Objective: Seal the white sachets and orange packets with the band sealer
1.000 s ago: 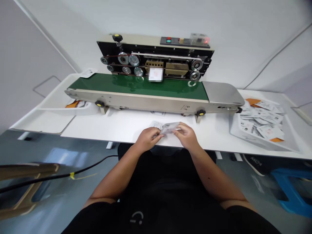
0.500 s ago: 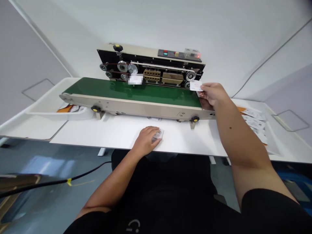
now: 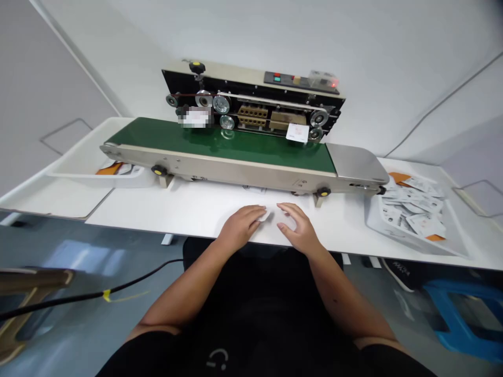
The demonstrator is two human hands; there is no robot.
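My left hand [image 3: 240, 228] is closed around a small white packet [image 3: 265, 214] near the table's front edge, its fingers covering most of it. To its right, my right hand [image 3: 301, 228] is open, thumb and fingers apart with nothing between them. Beyond both hands stands a band sealer [image 3: 251, 99] with a green conveyor belt [image 3: 220, 146]. One white packet [image 3: 297, 133] hangs at the sealer's right side, above the belt. Another white packet [image 3: 195, 117], partly blurred out, is at the sealer's left end.
A white bin [image 3: 379, 222] of white and orange packets stands right of the sealer. Another white bin [image 3: 78, 173] with a few packets sits under the belt's left end. A blue stool [image 3: 451, 319] and a black cable [image 3: 137, 283] are below table level.
My right hand has let go of the packet at the sealer's right end and come back beside my left hand. That packet has shifted left; the blurred one has too.
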